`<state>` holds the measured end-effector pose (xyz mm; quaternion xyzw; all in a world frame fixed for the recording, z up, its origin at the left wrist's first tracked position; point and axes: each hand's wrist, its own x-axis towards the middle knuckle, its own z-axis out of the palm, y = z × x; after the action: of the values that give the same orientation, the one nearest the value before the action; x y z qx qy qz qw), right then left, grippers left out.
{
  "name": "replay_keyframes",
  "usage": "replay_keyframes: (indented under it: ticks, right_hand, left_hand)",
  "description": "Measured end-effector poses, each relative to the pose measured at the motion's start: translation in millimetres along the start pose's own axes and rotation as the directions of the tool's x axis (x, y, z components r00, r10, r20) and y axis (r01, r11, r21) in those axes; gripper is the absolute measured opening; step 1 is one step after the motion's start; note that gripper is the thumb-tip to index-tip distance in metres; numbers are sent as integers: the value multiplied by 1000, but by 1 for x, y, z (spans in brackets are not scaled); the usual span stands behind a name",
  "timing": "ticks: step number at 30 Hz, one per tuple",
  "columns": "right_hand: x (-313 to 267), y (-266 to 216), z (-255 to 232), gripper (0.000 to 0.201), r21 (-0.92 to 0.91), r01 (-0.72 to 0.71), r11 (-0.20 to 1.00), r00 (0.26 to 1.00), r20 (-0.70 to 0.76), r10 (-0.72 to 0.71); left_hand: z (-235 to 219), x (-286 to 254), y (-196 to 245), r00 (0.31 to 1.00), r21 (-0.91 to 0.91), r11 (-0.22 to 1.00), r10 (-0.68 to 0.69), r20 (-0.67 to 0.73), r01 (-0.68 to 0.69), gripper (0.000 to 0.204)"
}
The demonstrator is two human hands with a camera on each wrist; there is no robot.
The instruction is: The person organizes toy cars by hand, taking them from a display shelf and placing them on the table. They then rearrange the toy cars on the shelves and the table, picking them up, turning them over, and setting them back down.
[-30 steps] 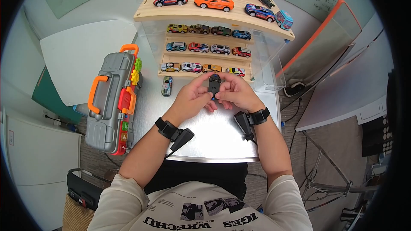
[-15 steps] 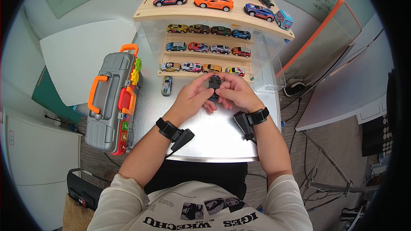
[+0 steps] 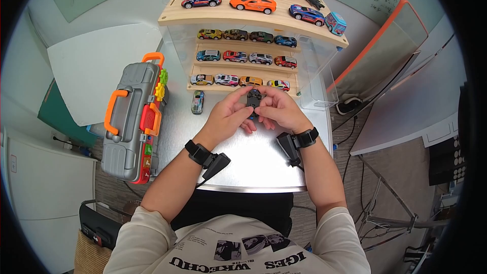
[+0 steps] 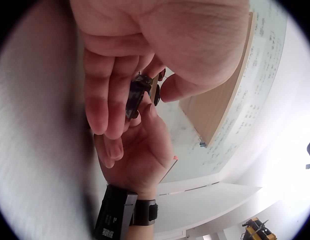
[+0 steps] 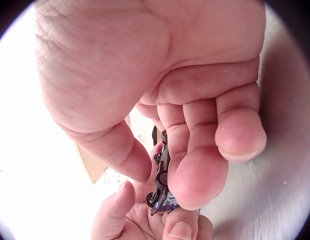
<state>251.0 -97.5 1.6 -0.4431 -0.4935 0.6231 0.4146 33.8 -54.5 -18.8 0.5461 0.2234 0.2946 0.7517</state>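
A small toy car (image 3: pixel 253 99) is turned over between both hands, its black underside and wheels facing up in the head view. My left hand (image 3: pixel 226 117) grips it from the left, and the right hand (image 3: pixel 283 112) from the right. Both thumbs lie on the underside, while the index fingers curve around the far end. The right wrist view catches the car's wheels and patterned blue-purple body (image 5: pixel 170 204) between the fingers. From the left wrist, part of the dark car (image 4: pixel 135 97) shows behind the fingers. Another toy car (image 3: pixel 198 102) lies on the metal table (image 3: pixel 243 165).
Beyond the hands stands a tiered wooden display (image 3: pixel 172 15) with rows of toy cars; larger cars, dolls and a small figure sit on top. At left is a grey toolbox (image 3: pixel 129 122) with orange handles. A clear plastic bin (image 3: pixel 319 102) is at right.
Both thumbs have slid from the near end of the toy car toward the middle of its underside. The arms and the things around have stayed put.
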Motion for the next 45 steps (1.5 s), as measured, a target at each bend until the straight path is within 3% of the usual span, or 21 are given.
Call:
replay_keyframes:
  ticks: [38, 45]
  right_hand:
    - [-1, 2, -1, 59, 32, 23, 999, 1000, 5, -23]
    - [-4, -1, 2, 66, 56, 59, 997, 998, 17, -60]
  left_hand:
    - [2, -1, 4, 1000, -6, 1000, 8, -10, -8, 62]
    - [3, -1, 8, 996, 37, 998, 49, -80, -46, 62]
